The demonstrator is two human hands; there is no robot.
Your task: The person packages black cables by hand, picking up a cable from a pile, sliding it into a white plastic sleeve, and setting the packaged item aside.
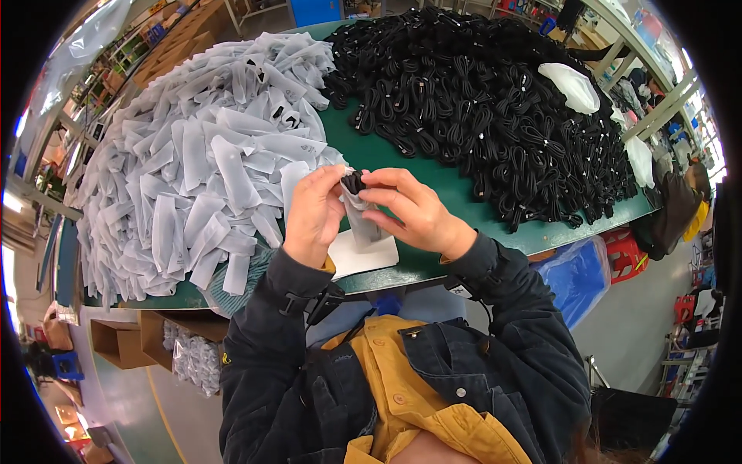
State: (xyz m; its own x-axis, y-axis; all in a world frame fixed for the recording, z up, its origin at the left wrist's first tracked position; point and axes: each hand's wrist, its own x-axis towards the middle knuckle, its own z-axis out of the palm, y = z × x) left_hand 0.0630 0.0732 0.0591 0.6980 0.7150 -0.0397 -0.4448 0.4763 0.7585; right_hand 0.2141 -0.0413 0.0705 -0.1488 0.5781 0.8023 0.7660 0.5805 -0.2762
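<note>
Between my hands is a translucent plastic bag point(362, 224) with a coiled black cable point(353, 184) partly inside its upper opening. My left hand point(315, 213) pinches the left edge of the bag's mouth. Fingers of my right hand point(413, 209) close on the right side, at the cable and bag rim. Below the bag, a stack of white paper point(371, 259) lies at the table's near edge. A large heap of frosted bags point(201, 170) spreads to the left, and a large pile of bundled black cables point(479, 116) covers the right and far side.
The green table point(433, 240) shows between the piles. White plastic bags point(570, 87) lie on the cable pile. Cardboard boxes point(120, 344) stand below left. On the right are a blue plastic-lined bin point(576, 278) and a red stool point(624, 255). A striped cloth point(241, 280) lies near my left forearm.
</note>
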